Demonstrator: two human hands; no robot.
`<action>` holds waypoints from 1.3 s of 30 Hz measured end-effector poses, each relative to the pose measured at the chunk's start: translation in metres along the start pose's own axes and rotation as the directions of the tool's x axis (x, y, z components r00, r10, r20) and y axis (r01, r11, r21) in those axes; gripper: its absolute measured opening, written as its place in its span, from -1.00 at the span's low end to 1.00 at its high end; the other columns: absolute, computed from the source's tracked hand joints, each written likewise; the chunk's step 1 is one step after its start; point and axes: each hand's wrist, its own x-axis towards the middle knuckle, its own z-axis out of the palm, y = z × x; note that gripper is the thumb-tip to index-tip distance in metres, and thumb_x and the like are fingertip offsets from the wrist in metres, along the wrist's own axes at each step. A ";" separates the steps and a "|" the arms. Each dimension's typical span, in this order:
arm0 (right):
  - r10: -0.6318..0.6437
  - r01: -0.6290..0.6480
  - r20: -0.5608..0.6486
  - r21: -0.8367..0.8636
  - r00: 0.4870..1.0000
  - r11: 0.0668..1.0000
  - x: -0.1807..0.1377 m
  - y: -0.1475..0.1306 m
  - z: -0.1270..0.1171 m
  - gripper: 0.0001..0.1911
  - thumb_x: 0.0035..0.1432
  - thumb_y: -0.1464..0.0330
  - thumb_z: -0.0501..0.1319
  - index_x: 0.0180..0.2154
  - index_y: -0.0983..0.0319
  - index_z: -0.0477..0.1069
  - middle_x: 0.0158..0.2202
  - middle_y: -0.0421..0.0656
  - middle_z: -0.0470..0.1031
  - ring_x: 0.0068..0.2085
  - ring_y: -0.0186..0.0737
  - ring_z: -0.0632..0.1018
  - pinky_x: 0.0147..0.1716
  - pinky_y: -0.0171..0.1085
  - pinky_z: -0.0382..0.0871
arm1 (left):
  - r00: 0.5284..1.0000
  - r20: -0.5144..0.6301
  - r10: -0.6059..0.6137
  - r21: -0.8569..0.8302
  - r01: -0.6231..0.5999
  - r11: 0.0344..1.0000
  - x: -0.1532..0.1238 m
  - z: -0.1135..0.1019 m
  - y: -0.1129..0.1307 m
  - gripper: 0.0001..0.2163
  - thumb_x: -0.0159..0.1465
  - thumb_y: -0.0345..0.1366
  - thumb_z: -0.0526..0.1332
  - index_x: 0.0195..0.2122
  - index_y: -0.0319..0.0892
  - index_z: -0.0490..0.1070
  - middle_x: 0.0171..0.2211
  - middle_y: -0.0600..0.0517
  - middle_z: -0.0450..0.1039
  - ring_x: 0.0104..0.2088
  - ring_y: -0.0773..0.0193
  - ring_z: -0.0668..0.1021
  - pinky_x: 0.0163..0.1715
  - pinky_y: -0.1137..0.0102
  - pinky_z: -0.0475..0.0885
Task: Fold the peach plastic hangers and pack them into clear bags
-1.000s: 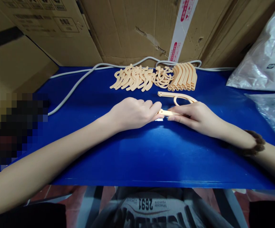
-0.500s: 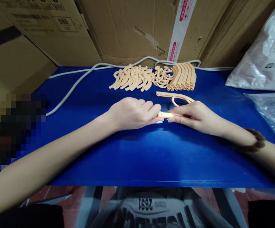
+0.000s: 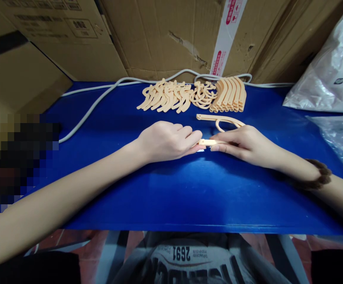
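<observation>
Between my hands is a slim cream plastic piece point(image 3: 208, 142), its short middle stretch showing. My left hand point(image 3: 171, 141), fingers curled, pinches its left end between thumb and forefinger. From the other side my right hand point(image 3: 242, 146) grips it with thumb above and below against fingers. Just behind my right fingers lies a cream curved arm with a loop point(image 3: 218, 118), partly hidden by the hand. Farther back are a spread of wavy cream pieces point(image 3: 167, 96), a heap of cream hooked rings point(image 3: 202, 96) and a neat row of curved cream arms point(image 3: 229, 94).
A white cable point(image 3: 94, 105) runs along the back of the blue table point(image 3: 171, 197). Cardboard boxes point(image 3: 159, 39) stand behind and at the left. Plastic bags point(image 3: 322, 83) sit at the right. The far left is blurred out.
The whole view has shifted very slightly. Both hands keep their hold on the cream piece, with hardly any visible movement.
</observation>
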 end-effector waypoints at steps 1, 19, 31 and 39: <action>-0.003 0.003 -0.003 -0.004 1.000 1.000 0.000 0.001 0.000 -0.63 0.43 0.14 0.08 -0.01 0.13 0.59 -0.17 -0.20 0.69 -0.24 -0.20 0.60 -0.08 -0.16 0.35 | 1.000 -0.011 -0.002 -0.009 0.002 1.000 0.000 0.000 0.000 -0.60 0.52 -0.16 0.03 -0.45 -0.16 0.38 -0.61 0.11 0.39 -0.63 0.35 0.42 -0.63 0.37 0.06; 0.162 -0.187 -0.177 -0.134 0.971 0.973 0.000 0.036 -0.013 -0.47 0.39 -0.04 0.08 -0.10 0.22 0.61 -0.43 -0.19 0.54 -0.46 -0.29 0.41 -0.42 -0.29 0.17 | 0.992 -0.125 -0.013 -0.146 -0.005 0.989 0.021 -0.040 0.026 -0.56 0.46 -0.09 0.14 -0.57 -0.12 0.29 -0.70 0.18 0.23 -0.67 0.39 0.30 -0.64 0.42 0.10; -0.018 -0.007 -0.117 -0.211 0.993 0.977 -0.003 0.001 -0.007 -0.61 0.46 0.13 0.06 -0.08 0.19 0.58 -0.35 -0.21 0.63 -0.42 -0.32 0.53 -0.36 -0.33 0.27 | 0.965 0.030 -0.261 -0.105 0.263 0.959 0.000 -0.005 -0.010 -0.55 0.49 -0.05 0.07 -0.50 -0.16 0.40 -0.69 0.12 0.35 -0.67 0.36 0.38 -0.64 0.42 -0.05; -0.155 0.104 -0.114 -0.366 0.981 0.925 -0.006 -0.001 0.004 -0.56 0.49 0.16 0.01 0.00 0.27 0.56 -0.24 -0.12 0.68 -0.32 -0.23 0.62 -0.34 -0.29 0.33 | 0.920 0.197 -0.338 -0.149 0.369 0.917 0.000 -0.004 -0.005 -0.51 0.46 0.10 -0.01 -0.37 -0.18 0.43 -0.61 0.04 0.43 -0.60 0.29 0.47 -0.60 0.39 -0.03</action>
